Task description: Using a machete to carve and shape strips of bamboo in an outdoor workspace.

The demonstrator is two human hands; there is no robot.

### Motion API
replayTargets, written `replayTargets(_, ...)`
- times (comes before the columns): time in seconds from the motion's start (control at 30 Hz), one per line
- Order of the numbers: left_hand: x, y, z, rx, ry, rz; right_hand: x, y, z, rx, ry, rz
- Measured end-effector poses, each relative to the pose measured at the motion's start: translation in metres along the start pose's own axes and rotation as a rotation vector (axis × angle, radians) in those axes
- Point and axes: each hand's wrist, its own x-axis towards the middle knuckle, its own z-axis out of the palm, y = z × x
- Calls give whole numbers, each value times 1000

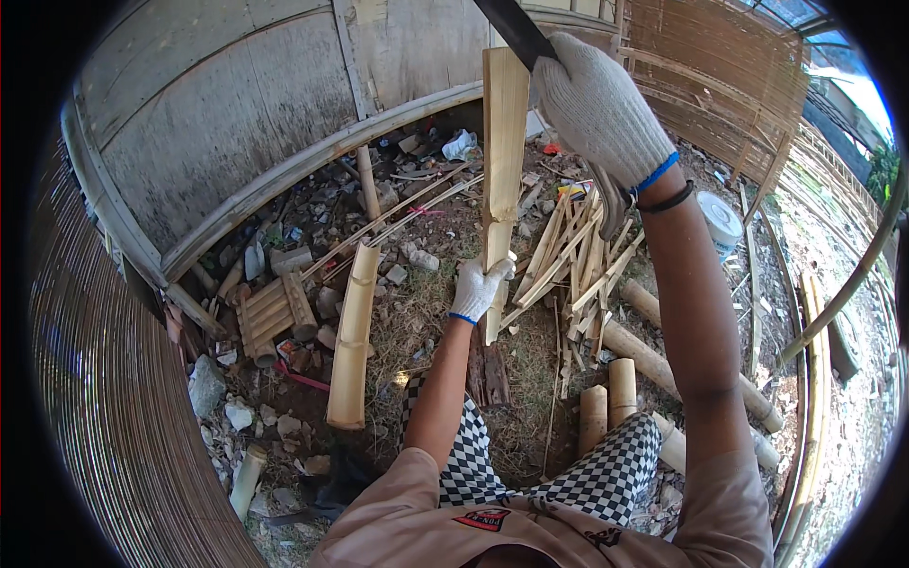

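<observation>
My left hand (481, 287), in a white knit glove with a blue cuff, is closed round a split bamboo piece (506, 142). The piece stands upright, its lower end just above or on a dark wood block (488, 374); I cannot tell whether they touch. Raised at the upper right, my gloved right hand (606, 104) grips a machete (516, 33). Its dark blade points up and left, close to the bamboo's top end, and runs out of view. Below that hand, the curved handle end (611, 204) sticks out. Another split bamboo length (354, 336) lies left of my left hand.
Thin bamboo strips (578, 256) are heaped on the right, near several round bamboo sections (622, 388). Rubble and litter (284, 417) cover the ground at left. A board wall (246, 114) stands behind; a white bucket (721, 222) sits at far right.
</observation>
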Motion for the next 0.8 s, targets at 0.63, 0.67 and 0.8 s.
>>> replayTargets(0.63,22,31,-8,62,-27,-2,22,-19,-13,-256,-51,-100)
replayTargets(0.67,27,53,0,29,-26,49,22,-10,-10,-273,-18,-98)
replayTargets(0.8,8,28,-9,378,-81,-188,19,-1,9,-269,81,-111)
